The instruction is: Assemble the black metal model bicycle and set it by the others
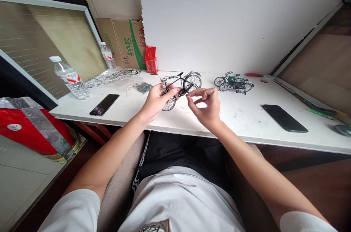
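Observation:
A small black model bicycle [189,82] is held tilted above the white table [131,115]. My left hand [160,101] is closed on its frame near the front wheel, thumb laid over the frame. Close to the pedals, my right hand [205,105] has its thumb and index finger pinched together; whatever is between those fingertips is too small to name. A thin dark tool [210,95] pokes out between the other fingers of my right hand and is held there. The rear wheel with its rack points up and away from me.
More model bicycles [233,81] stand at the back right. Phones lie at left [104,104] and right [285,118]. Water bottles [71,78], part frames [112,77], a small packet [143,87], a red box [151,60] and a carton [123,43] sit at the back left.

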